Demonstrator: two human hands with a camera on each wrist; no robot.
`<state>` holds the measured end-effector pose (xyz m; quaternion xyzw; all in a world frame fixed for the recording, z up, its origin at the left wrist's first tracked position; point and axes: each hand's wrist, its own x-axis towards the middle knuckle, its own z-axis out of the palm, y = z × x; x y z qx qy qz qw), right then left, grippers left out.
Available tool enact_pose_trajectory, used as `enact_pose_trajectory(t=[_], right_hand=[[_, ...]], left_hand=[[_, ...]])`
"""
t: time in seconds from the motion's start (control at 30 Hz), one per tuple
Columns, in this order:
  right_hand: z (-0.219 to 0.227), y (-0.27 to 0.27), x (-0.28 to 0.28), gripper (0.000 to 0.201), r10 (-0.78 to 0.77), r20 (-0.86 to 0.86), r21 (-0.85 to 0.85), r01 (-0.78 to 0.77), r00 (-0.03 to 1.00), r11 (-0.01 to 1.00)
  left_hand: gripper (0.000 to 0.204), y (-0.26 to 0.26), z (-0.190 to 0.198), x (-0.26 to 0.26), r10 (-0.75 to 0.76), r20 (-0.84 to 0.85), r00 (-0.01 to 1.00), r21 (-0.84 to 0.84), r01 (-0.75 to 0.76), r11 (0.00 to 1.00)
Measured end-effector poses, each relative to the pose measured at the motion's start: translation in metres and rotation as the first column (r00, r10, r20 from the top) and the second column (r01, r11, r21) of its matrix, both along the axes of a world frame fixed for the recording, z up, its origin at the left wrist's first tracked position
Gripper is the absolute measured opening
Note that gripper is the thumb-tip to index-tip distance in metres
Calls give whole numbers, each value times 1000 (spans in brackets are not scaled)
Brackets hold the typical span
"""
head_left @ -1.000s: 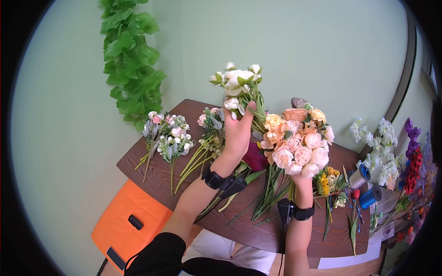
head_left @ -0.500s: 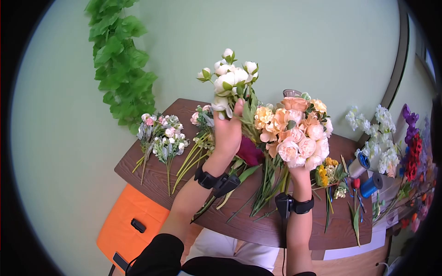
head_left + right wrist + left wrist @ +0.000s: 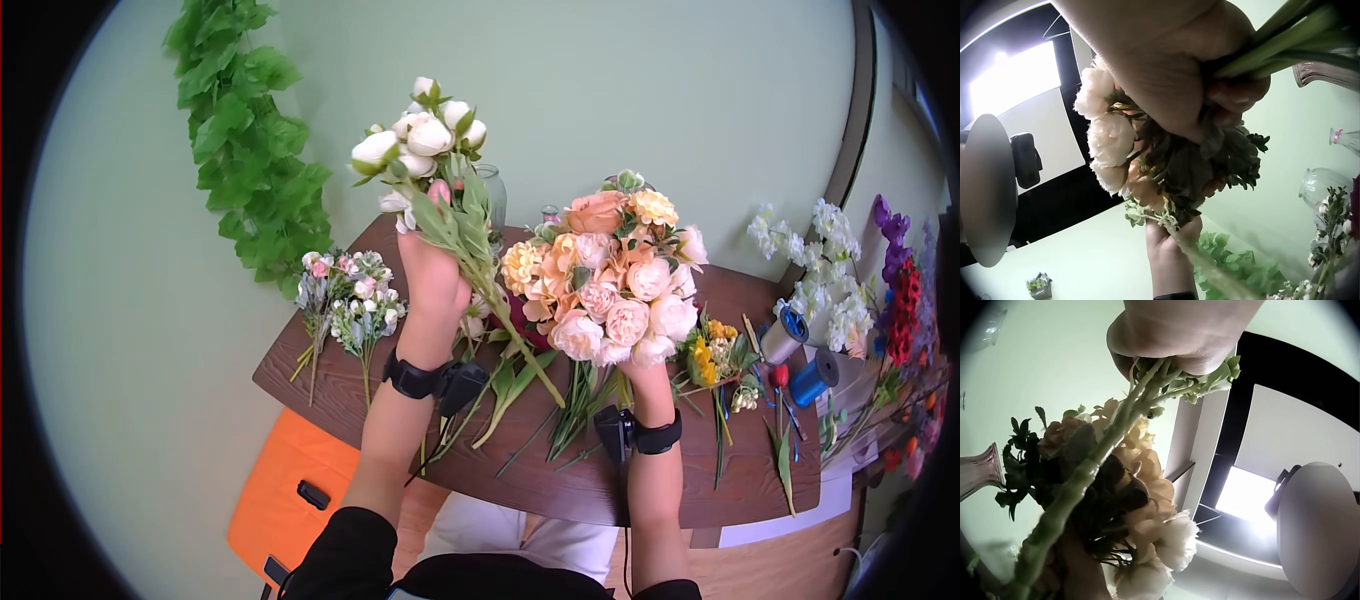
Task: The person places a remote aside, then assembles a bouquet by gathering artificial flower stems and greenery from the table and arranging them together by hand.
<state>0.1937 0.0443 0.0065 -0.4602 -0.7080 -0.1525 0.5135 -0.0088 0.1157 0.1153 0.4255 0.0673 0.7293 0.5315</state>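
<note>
White flowers (image 3: 425, 135) with green leaves are held up by the left hand (image 3: 432, 270), their thick stem slanting down to the right. In the left wrist view the left hand (image 3: 1179, 334) is curled round that green stem (image 3: 1079, 481). Under the peach and pink bouquet (image 3: 625, 290) the right hand (image 3: 650, 385) grips its stems, mostly hidden by the blooms. The right wrist view gives the right hand (image 3: 1172, 62) with fingers curled round the green stems (image 3: 1285, 44). The two bunches are apart.
Small pink and white sprigs (image 3: 365, 300) lie on the wooden table (image 3: 310, 370) at left. Yellow flowers (image 3: 705, 365), spools (image 3: 813, 377) and a red tulip (image 3: 779, 376) lie at right. A glass vase (image 3: 490, 190) stands behind; an orange seat (image 3: 285, 490) is at lower left.
The left hand has moved left and up with the white flowers, away from the bouquet, and their stem now shows. The bouquet sits slightly further left in view; the right hand still grips it.
</note>
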Motion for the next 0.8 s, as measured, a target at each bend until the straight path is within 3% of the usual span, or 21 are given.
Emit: enact_pose_trajectory(t=[0.1, 0.17, 0.23, 0.3, 0.37, 0.47, 0.7, 0.77, 0.8], right_hand=[[2, -1, -2, 34, 4, -19, 23, -3, 1000, 1000], [3, -1, -3, 34, 7, -29, 39, -6, 1000, 999], [4, -1, -4, 34, 6, -38, 56, -4, 999, 998], [4, -1, -5, 34, 6, -47, 70, -3, 999, 998], [5, -2, -6, 34, 9, -58, 86, -4, 998, 996], [6, -2, -7, 34, 18, -73, 109, -10, 997, 994], [2, 0, -5, 33, 24, -95, 155, -9, 995, 988], [-7, 6, 3, 36, 125, -207, -56, -139, 970, 989], [-8, 6, 5, 38, 126, -191, -76, -143, 973, 987]], left_hand=[[19, -1, -2, 1, -49, 7, 999, -47, 49, 998], [19, 0, -8, 0, -122, -93, 988, -57, 117, 991], [21, -4, -5, 1, -71, -83, 994, -34, 68, 997], [21, -3, -3, -3, -58, 58, 997, -23, 59, 998], [22, -1, -4, -5, -50, 65, 997, -6, 50, 999], [22, -8, -10, -1, -87, -14, 996, -78, 86, 993], [20, -20, -23, 6, -158, -96, 983, -57, 153, 987], [20, -20, -23, 6, -173, -91, 981, -56, 168, 984], [20, -20, -22, 5, -188, -88, 978, -54, 183, 982]])
